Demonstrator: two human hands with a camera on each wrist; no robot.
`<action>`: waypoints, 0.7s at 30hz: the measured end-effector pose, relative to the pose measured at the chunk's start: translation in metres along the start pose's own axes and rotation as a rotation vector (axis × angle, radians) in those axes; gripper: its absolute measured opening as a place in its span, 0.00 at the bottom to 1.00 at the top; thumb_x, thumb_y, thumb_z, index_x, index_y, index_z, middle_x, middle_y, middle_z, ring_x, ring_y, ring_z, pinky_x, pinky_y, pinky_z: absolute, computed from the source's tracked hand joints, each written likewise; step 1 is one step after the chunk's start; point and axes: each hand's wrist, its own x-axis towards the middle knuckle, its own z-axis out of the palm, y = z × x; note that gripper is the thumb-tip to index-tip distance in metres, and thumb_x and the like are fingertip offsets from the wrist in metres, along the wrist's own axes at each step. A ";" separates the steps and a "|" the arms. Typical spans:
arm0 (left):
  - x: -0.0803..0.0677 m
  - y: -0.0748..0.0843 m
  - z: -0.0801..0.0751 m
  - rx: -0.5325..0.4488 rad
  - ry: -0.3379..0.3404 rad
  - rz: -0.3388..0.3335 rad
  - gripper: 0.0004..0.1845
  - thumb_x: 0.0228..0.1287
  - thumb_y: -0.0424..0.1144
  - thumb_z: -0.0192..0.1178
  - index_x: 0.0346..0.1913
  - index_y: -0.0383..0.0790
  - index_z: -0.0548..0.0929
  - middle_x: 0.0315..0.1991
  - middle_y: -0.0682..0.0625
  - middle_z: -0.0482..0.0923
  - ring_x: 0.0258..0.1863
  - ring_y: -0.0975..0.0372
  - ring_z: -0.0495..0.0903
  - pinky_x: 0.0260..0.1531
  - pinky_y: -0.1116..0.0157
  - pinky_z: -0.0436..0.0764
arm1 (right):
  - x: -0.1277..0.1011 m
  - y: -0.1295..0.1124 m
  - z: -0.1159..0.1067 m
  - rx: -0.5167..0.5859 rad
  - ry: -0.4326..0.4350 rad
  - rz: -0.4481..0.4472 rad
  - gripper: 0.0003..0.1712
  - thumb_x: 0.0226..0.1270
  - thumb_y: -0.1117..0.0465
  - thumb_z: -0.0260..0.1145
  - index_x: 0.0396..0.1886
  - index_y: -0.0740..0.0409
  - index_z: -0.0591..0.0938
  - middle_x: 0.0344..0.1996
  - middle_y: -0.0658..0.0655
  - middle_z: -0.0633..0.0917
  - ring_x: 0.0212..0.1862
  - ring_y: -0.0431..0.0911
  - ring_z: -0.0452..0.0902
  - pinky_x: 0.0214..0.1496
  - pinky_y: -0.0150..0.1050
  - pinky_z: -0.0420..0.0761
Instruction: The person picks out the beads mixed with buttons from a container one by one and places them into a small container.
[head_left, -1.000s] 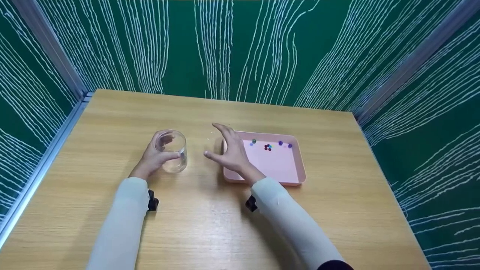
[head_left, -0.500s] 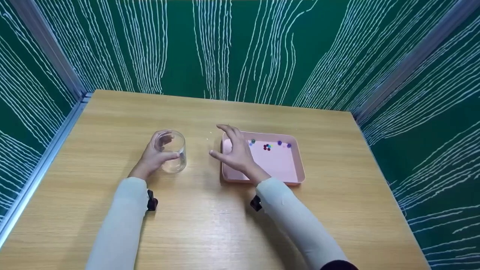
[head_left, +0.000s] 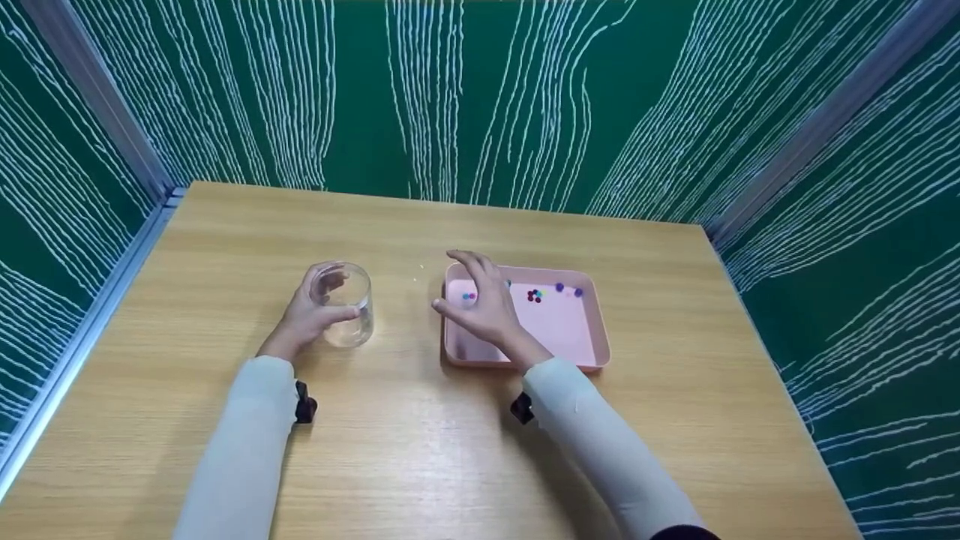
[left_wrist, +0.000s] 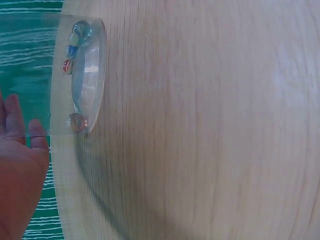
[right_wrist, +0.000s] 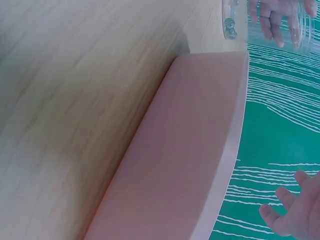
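Head view: L hand [head_left: 304, 311] gripping clear jar [head_left: 347, 330], thumb across near side; jar upright on wood tbl [head_left: 420, 435], left of pink tray [head_left: 559, 330]. R hand [head_left: 489, 309] open over tray's left end, fingers apart & slightly bent. In tray, sm. coloured balls: dk-red cluster [head_left: 534, 297] twd far side, 2 purple balls [head_left: 578, 292] nr far right corner. L wrist view: several marbles [left_wrist: 71, 51] at jar base, one apart from rest.

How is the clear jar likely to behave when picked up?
The jar is probably stiff: its wall shows no dent under the left hand. Its smooth, shiny side may be slippery. The marbles inside would likely roll if it tilts.
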 end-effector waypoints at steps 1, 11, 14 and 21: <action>0.000 0.000 0.000 0.000 -0.006 -0.003 0.44 0.50 0.23 0.67 0.70 0.38 0.56 0.69 0.38 0.59 0.71 0.47 0.55 0.74 0.44 0.44 | 0.000 0.001 -0.001 0.000 0.005 -0.006 0.45 0.49 0.30 0.67 0.68 0.32 0.66 0.68 0.46 0.67 0.69 0.49 0.61 0.68 0.61 0.62; 0.000 0.001 0.000 -0.011 -0.002 0.006 0.44 0.51 0.22 0.65 0.69 0.36 0.56 0.68 0.39 0.59 0.71 0.47 0.55 0.74 0.46 0.44 | 0.000 0.014 -0.012 -0.017 0.027 -0.030 0.43 0.50 0.37 0.71 0.67 0.33 0.68 0.66 0.47 0.69 0.68 0.50 0.63 0.67 0.60 0.63; 0.000 0.000 0.001 -0.015 0.004 0.002 0.43 0.50 0.22 0.65 0.69 0.36 0.56 0.68 0.39 0.60 0.71 0.47 0.56 0.74 0.47 0.44 | -0.002 0.018 -0.015 -0.029 0.029 -0.018 0.41 0.50 0.40 0.72 0.66 0.33 0.69 0.67 0.48 0.69 0.68 0.51 0.63 0.67 0.61 0.62; 0.000 0.001 0.002 -0.015 0.020 0.011 0.43 0.50 0.21 0.65 0.69 0.35 0.57 0.67 0.36 0.62 0.70 0.47 0.58 0.74 0.46 0.45 | -0.002 0.025 -0.023 -0.053 0.043 -0.007 0.38 0.50 0.39 0.71 0.64 0.36 0.73 0.65 0.51 0.71 0.67 0.53 0.64 0.67 0.60 0.64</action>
